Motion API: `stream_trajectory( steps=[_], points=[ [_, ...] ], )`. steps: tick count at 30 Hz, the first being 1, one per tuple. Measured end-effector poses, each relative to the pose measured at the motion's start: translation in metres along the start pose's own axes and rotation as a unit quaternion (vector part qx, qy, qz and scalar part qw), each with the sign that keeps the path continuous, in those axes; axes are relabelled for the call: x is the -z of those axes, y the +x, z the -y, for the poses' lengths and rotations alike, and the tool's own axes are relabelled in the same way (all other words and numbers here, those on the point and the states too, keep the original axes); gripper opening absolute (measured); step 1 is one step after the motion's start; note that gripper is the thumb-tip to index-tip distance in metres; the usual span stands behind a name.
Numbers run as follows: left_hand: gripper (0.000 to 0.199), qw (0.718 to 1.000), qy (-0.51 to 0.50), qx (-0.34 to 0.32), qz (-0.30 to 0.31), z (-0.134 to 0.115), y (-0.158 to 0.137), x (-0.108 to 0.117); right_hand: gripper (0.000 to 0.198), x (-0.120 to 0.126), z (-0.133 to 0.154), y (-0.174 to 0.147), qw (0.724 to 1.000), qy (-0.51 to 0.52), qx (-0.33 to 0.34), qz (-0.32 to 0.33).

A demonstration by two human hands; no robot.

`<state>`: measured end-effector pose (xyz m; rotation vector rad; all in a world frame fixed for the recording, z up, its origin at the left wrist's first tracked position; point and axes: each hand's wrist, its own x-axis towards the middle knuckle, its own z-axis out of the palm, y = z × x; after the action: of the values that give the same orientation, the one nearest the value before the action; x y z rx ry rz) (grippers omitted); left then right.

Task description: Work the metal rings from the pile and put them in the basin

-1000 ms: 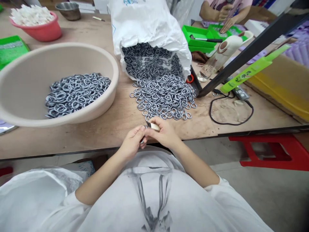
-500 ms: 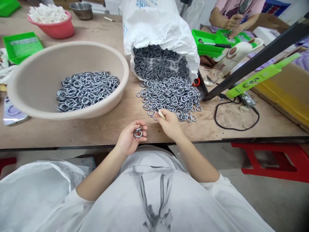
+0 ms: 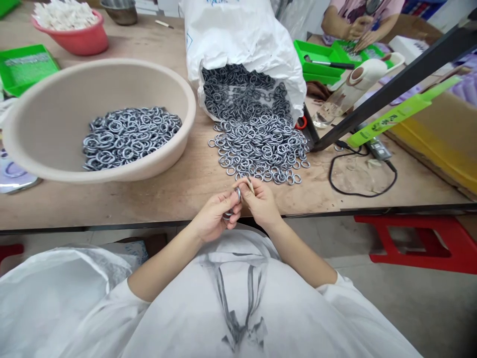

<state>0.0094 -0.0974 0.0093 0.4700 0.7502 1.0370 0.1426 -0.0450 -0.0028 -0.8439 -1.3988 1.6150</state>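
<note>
My left hand (image 3: 218, 214) is closed on metal rings, with one ring (image 3: 238, 194) upright between thumb and finger and another lower in the fingers. Touching or nearly touching it, my right hand (image 3: 264, 203) grips a small tool with a pale handle (image 3: 251, 186); its working end is mostly hidden by the fingers. Just beyond both hands a heap of grey metal rings (image 3: 261, 149) spills from a white sack (image 3: 242, 35) lying on its side. More rings (image 3: 132, 136) lie in the large beige basin (image 3: 40, 114) at the left.
A black bar (image 3: 395, 89) slants up at the right, beside a cable (image 3: 331, 174) and a yellow-lined box (image 3: 439, 144). Green trays (image 3: 315, 69), a hammer (image 3: 328, 63) and a co-worker's hands (image 3: 361, 34) are farther back. A red bowl (image 3: 80, 40) stands at back left.
My left hand has moved right and brought a ring up against my right hand. The hands were apart before. The whole view has shifted slightly.
</note>
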Motion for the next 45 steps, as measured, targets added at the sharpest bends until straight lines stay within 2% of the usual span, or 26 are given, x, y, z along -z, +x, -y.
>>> stream_trajectory(
  steps=[4, 6, 10, 14, 16, 20, 23, 25, 26, 28, 32, 34, 35, 36, 37, 40, 41, 42, 43, 45],
  points=[
    [0.041, 1.0, 0.006, -0.018, -0.014, 0.001, -0.001, -0.001, 0.042, 0.0, 0.004, -0.003, 0.997, 0.015, -0.046, 0.058],
    [0.041, 0.999, 0.022, -0.034, -0.025, 0.003, 0.0, -0.002, 0.042, 0.001, 0.005, -0.003, 0.998, 0.003, -0.045, 0.052],
    [0.038, 0.997, 0.024, -0.07, -0.035, 0.006, 0.002, 0.001, 0.043, 0.008, 0.01, -0.005, 0.991, -0.122, 0.048, 0.017],
    [0.037, 0.995, 0.014, -0.083, -0.055, 0.005, 0.005, 0.005, 0.037, 0.011, 0.021, -0.011, 0.951, -0.271, 0.111, 0.098],
    [0.037, 0.995, 0.012, -0.076, -0.065, 0.004, 0.006, 0.005, 0.036, 0.008, 0.024, -0.014, 0.938, -0.306, 0.124, 0.11],
    [0.038, 0.996, 0.016, -0.068, -0.062, 0.002, 0.003, 0.004, 0.04, 0.01, 0.022, -0.013, 0.925, -0.341, 0.126, 0.113],
    [0.04, 0.998, 0.053, -0.032, -0.003, 0.002, -0.004, 0.002, 0.047, 0.02, 0.015, -0.001, 0.912, -0.398, 0.085, 0.048],
    [0.04, 0.996, 0.081, -0.011, 0.03, 0.001, -0.008, 0.002, 0.048, 0.027, 0.013, 0.012, 0.891, -0.451, 0.055, -0.002],
    [0.04, 0.996, 0.087, -0.012, 0.028, -0.001, -0.01, 0.002, 0.046, 0.028, 0.013, 0.019, 0.876, -0.48, 0.046, -0.01],
    [0.036, 0.996, 0.085, -0.038, -0.009, -0.004, -0.01, 0.004, 0.036, 0.024, 0.014, 0.033, 0.838, -0.544, 0.043, -0.003],
    [0.029, 0.989, 0.078, -0.092, -0.085, -0.011, -0.008, 0.012, 0.025, 0.004, 0.017, 0.056, 0.736, -0.675, 0.019, 0.041],
    [0.033, 0.987, 0.068, -0.099, -0.109, -0.013, -0.008, 0.017, 0.022, -0.003, 0.019, 0.064, 0.71, -0.701, 0.003, 0.061],
    [0.033, 0.986, 0.061, -0.101, -0.121, -0.013, -0.008, 0.018, 0.022, -0.003, 0.02, 0.066, 0.714, -0.698, 0.004, 0.06],
    [0.032, 0.984, 0.054, -0.103, -0.133, -0.014, -0.008, 0.02, 0.022, -0.003, 0.021, 0.066, 0.732, -0.68, 0.011, 0.053],
    [0.029, 0.983, 0.046, -0.105, -0.144, -0.014, -0.008, 0.021, 0.02, -0.001, 0.022, 0.065, 0.764, -0.644, 0.02, 0.046],
    [0.026, 0.976, 0.044, -0.121, -0.173, -0.013, -0.003, 0.022, 0.026, 0.006, 0.022, 0.054, 0.904, -0.423, 0.023, 0.053],
    [0.029, 0.974, 0.056, -0.13, -0.178, -0.012, -0.001, 0.021, 0.03, 0.006, 0.021, 0.048, 0.943, -0.326, 0.014, 0.069],
    [0.032, 0.971, 0.074, -0.14, -0.178, -0.011, 0.002, 0.02, 0.034, 0.005, 0.02, 0.041, 0.969, -0.233, 0.001, 0.084],
    [0.034, 0.969, 0.097, -0.148, -0.173, -0.009, 0.005, 0.019, 0.038, 0.003, 0.018, 0.035, 0.984, -0.152, -0.016, 0.094],
    [0.038, 0.964, 0.145, -0.159, -0.154, -0.004, 0.01, 0.018, 0.041, -0.003, 0.016, 0.022, 0.994, -0.041, -0.044, 0.094]
  ],
)
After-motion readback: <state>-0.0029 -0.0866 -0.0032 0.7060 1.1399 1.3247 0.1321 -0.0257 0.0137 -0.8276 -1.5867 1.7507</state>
